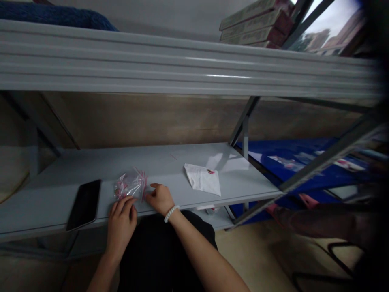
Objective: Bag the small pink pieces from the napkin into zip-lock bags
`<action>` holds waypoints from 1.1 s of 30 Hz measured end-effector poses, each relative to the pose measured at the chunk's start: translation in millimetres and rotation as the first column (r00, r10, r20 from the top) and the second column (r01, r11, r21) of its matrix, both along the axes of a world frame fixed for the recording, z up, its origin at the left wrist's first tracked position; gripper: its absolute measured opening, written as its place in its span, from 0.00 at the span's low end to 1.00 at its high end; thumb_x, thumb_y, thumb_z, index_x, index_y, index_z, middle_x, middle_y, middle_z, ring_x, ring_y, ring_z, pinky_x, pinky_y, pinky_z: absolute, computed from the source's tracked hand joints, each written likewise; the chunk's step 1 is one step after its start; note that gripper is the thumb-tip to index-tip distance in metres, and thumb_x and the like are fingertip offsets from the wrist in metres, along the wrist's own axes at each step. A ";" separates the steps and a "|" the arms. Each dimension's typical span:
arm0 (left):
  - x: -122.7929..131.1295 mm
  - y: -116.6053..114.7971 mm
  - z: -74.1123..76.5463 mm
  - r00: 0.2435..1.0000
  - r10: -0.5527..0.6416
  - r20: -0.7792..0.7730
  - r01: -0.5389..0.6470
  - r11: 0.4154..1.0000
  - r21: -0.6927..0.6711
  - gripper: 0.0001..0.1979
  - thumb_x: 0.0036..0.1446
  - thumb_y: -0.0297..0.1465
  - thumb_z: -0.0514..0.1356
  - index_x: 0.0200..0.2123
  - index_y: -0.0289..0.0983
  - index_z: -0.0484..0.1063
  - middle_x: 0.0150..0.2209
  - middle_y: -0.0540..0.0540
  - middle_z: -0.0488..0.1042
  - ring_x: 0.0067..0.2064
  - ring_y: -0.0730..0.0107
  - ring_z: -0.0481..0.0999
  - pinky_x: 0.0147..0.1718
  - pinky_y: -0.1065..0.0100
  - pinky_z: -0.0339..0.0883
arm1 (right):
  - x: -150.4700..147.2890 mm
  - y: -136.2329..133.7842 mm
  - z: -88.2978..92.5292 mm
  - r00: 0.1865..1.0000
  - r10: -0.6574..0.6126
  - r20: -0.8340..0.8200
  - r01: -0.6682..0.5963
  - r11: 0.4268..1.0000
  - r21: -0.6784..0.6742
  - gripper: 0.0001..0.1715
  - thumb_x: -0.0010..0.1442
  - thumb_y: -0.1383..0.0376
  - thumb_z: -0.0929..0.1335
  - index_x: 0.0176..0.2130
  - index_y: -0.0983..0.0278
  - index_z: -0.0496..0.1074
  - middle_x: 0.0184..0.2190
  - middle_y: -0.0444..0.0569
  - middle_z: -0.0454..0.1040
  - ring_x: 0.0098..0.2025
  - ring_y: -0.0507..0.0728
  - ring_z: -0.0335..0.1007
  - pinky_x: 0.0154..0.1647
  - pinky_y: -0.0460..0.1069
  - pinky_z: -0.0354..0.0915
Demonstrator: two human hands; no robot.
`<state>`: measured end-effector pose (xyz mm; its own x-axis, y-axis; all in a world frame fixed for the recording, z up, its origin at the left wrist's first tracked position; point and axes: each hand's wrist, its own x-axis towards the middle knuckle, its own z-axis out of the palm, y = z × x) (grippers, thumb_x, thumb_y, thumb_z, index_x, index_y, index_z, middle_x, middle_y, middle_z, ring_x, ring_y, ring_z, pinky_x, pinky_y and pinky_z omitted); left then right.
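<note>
In the head view, the person sits at a grey shelf-table [165, 156], and a clear zip-lock plastic bag [130, 184] lies on it near the front edge, in front of the knees. Pink zip strips run along the bag's right side, and small pink-red pieces show through the film at its left. The left hand [122, 217] rests at the bag's lower edge, fingers bent and side by side, thumb a little apart; whether it pinches the film I cannot tell. The right hand [160, 199] is curled beside the pink strips, thumb and forefinger close to them; whether they are clamped on the bag is unclear. A pale bead bracelet [172, 213] circles the right wrist.

Left of the bag lies a black tablet or large phone [85, 204], screen dark, its near end at the table edge. To the right, well apart from the bag, lies a white packet [202, 180] bearing a small red and dark patch, too small to read.

Above, a ribbed grey shelf edge [136, 61] crosses the view. On that upper level are blue fuzzy fabric [57, 17] and stacked boxes or books [253, 28], whose lettering is too blurred to make out. Further right, a blue surface [258, 148] carries plastic packets.
</note>
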<state>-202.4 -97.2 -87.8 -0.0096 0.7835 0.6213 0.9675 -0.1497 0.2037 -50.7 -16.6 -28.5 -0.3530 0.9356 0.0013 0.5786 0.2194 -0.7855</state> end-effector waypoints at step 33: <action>57.8 40.7 14.9 0.956 -0.275 0.105 0.264 0.958 0.109 0.14 0.56 0.21 0.53 0.44 0.40 0.69 0.42 0.44 0.74 0.45 0.61 0.73 0.50 0.59 0.65 | 60.9 77.7 -2.4 0.859 -0.186 0.477 -0.025 0.915 0.402 0.21 0.62 0.71 0.60 0.53 0.67 0.67 0.49 0.59 0.70 0.55 0.63 0.57 0.51 0.56 0.56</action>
<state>-144.6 -56.5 -72.9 0.1161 0.7058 0.6989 0.8585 -0.4252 0.2868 10.2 61.1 -30.9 -0.3277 0.9213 0.2092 0.8931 0.3743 -0.2497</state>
